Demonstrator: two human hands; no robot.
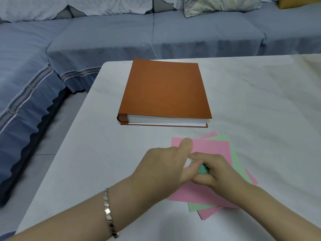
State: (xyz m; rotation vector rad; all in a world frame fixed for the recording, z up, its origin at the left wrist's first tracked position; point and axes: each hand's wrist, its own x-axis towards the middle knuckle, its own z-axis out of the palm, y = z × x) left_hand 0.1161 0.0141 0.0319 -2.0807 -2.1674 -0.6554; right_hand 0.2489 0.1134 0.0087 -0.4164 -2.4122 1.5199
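gripped a small teal-and-white object (202, 169) from two sides

closed the left hand (165, 164) on the white end of the object, fingers curled under and round it, thumb sticking straight up and free. wrapped the right hand (215, 173) over the teal end with fingers bent tight, pinching one end in each grip and touching hand to hand at the middle. could not identify the object under so many fingers.

held the object just above a loose stack of square pink and pale green paper sheets (213, 146), fanned at different angles, right of centre towards the near edge of the white tabletop (86, 153). could not make out either contact or a gap between the hands and the top pink sheet. had both bare forearms entering from the lower edge, the left from the lower left corner, the right from the lower right. wore a silver link bracelet (108, 213) on the left wrist.

had a thick, closed, orange-brown hardcover album (165, 91) lying flat on the tabletop beyond the sheets, near them but apart, spine to the left and white page edges towards the camera. faced a sofa in a blue-grey fitted cover (121, 37) running behind the tabletop and round its left side, with white quilted cushions (78, 7) and a leaf-patterned pillow (222, 6) against its back. glimpsed grey floor tiles (46, 145) between sofa and tabletop.
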